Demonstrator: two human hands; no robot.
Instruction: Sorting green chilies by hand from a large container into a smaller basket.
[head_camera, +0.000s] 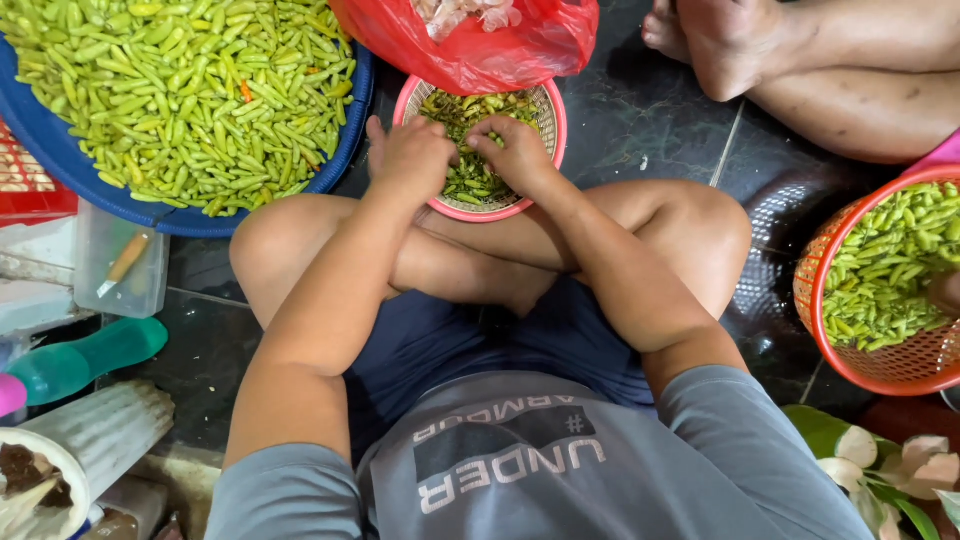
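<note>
Both the left hand (410, 155) and right hand (520, 152) are curled over green chilli stems in the pink basket (553, 120). Left of them, a full blue basin (60, 165) of chillies is seen unsorted.

Single view, head-worn camera. Looks steeply down over the wearer's chest and crossed legs to the dark tiled floor (650, 120). Close range: forearms fill the centre, a pink basket (552, 120) just ahead. No second view shares the scene.
</note>
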